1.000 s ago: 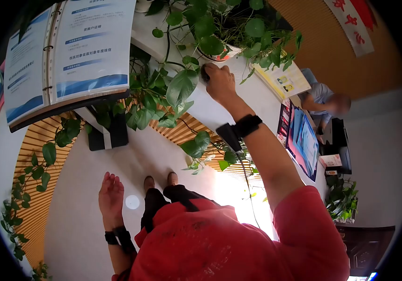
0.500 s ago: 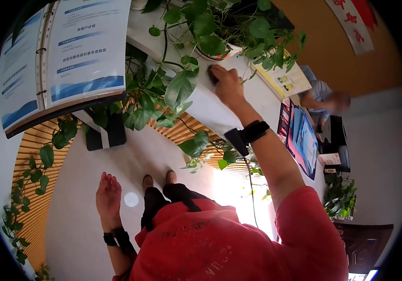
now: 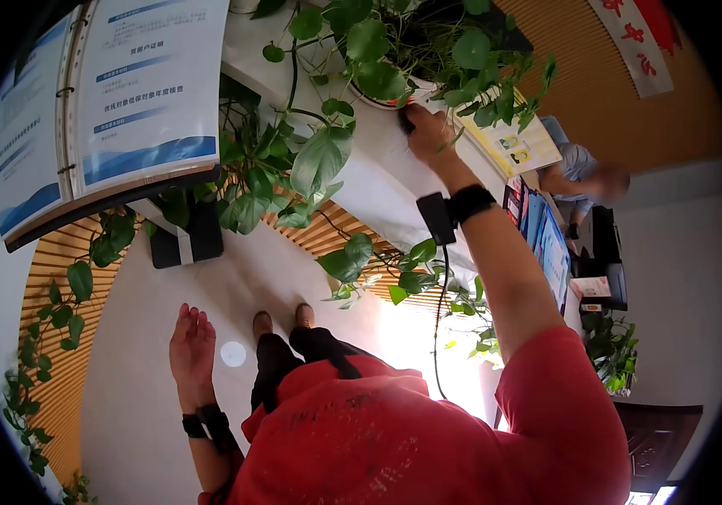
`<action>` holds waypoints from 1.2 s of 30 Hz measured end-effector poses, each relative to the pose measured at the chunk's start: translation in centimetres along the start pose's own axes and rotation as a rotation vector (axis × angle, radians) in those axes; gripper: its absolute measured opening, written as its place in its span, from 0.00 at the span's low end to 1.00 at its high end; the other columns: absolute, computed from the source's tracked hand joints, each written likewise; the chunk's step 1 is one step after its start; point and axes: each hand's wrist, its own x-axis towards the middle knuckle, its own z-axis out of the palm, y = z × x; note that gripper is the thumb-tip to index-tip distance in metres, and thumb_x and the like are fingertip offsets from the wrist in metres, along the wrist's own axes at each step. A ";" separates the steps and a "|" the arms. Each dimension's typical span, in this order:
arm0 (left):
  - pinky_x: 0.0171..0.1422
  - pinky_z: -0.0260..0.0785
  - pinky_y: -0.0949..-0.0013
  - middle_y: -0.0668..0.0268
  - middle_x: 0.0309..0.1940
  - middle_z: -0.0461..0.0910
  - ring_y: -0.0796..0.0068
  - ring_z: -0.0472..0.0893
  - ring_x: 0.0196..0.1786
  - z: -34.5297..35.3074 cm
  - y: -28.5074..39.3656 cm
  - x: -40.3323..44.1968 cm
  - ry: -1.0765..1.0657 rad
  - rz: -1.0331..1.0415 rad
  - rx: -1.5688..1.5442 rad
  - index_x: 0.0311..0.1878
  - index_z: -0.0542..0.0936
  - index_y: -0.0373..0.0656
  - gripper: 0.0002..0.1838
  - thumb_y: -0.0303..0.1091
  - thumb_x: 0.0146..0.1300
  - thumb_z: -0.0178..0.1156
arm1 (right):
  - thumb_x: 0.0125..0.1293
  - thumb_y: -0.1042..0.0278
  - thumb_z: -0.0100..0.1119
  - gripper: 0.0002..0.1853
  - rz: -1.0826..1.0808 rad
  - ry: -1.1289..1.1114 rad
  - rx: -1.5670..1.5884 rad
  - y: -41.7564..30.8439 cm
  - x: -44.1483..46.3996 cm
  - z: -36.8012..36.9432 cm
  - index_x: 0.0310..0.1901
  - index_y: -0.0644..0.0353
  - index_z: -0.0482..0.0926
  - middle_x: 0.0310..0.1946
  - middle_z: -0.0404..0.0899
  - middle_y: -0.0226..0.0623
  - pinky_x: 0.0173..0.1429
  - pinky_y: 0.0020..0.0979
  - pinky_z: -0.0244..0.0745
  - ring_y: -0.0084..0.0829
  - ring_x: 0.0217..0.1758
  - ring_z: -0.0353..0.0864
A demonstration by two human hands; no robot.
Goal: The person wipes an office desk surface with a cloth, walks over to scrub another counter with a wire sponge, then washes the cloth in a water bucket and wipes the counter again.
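Note:
My right hand (image 3: 431,135) is closed round a small dark object (image 3: 406,120) on the white counter (image 3: 369,156), close beside the rim of a plant pot (image 3: 390,94). Leaves of the potted plant (image 3: 369,50) hang over and near its fingers. What the dark object is cannot be made out. My left hand (image 3: 192,345) hangs palm up over the floor, its fingers slightly curled and holding nothing. Right of my right hand lies a yellow and white booklet (image 3: 508,139).
An open ring binder (image 3: 138,101) on a stand (image 3: 186,236) is at the upper left. Trailing vines (image 3: 251,185) hang over the counter edge. A person (image 3: 584,177) sits at the right beyond display panels (image 3: 553,252). A cable hangs from my right wrist strap.
My right hand has slid rightward along the counter with the dark object, nearer the booklet. My left hand has shifted slightly, still open. The binder sits a little further left in view.

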 end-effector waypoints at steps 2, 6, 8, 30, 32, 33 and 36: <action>0.48 0.67 0.73 0.67 0.37 0.75 0.74 0.74 0.42 0.1 -0.2 0.4 0.014 0.005 -0.012 0.47 0.72 0.40 0.12 0.27 0.58 0.54 | 0.47 0.81 0.45 0.22 -0.125 0.021 0.038 -2.6 -3.4 -1.3 0.45 0.53 0.76 0.51 0.71 0.25 0.50 0.37 0.71 0.42 0.42 0.71; 0.49 0.67 0.73 0.66 0.37 0.75 0.73 0.74 0.42 0.0 -0.4 0.2 0.010 -0.020 -0.022 0.47 0.72 0.40 0.12 0.26 0.58 0.54 | 0.48 0.80 0.44 0.20 -0.011 0.121 0.080 2.1 -0.1 2.6 0.43 0.54 0.76 0.49 0.72 0.28 0.47 0.41 0.70 0.45 0.40 0.71; 0.49 0.67 0.73 0.66 0.37 0.75 0.73 0.74 0.42 0.3 -0.5 0.0 0.010 -0.012 -0.017 0.47 0.72 0.39 0.13 0.26 0.58 0.54 | 0.50 0.77 0.44 0.17 0.126 -0.034 0.044 1.8 1.2 0.5 0.41 0.55 0.76 0.47 0.73 0.31 0.45 0.42 0.71 0.47 0.41 0.71; 0.44 0.68 0.72 0.66 0.34 0.74 0.72 0.74 0.39 2.0 -1.3 0.7 0.037 -0.028 0.053 0.44 0.71 0.38 0.11 0.25 0.57 0.53 | 0.47 0.81 0.47 0.19 -0.048 0.115 0.182 -4.9 -4.3 -1.8 0.43 0.56 0.76 0.49 0.70 0.23 0.45 0.39 0.67 0.40 0.41 0.68; 0.45 0.68 0.73 0.66 0.35 0.74 0.72 0.74 0.39 1.9 -1.6 1.0 0.028 -0.042 0.040 0.44 0.71 0.38 0.11 0.24 0.56 0.53 | 0.46 0.81 0.48 0.18 -0.135 0.206 0.273 -6.6 -4.5 -1.7 0.41 0.55 0.77 0.47 0.71 0.23 0.43 0.39 0.67 0.41 0.39 0.67; 0.45 0.68 0.73 0.66 0.35 0.74 0.71 0.74 0.39 1.8 -1.7 0.8 0.029 -0.055 0.040 0.44 0.71 0.39 0.11 0.24 0.56 0.53 | 0.46 0.81 0.48 0.18 -0.136 0.209 0.275 -6.3 -4.2 -1.4 0.41 0.55 0.76 0.48 0.71 0.22 0.42 0.39 0.68 0.40 0.38 0.67; 0.45 0.68 0.72 0.65 0.35 0.74 0.71 0.74 0.40 2.2 -2.1 0.2 0.030 -0.083 0.047 0.45 0.71 0.39 0.13 0.24 0.55 0.53 | 0.46 0.80 0.49 0.17 -0.161 0.216 0.315 -5.1 -3.6 -1.5 0.41 0.56 0.76 0.48 0.71 0.21 0.40 0.37 0.69 0.39 0.36 0.68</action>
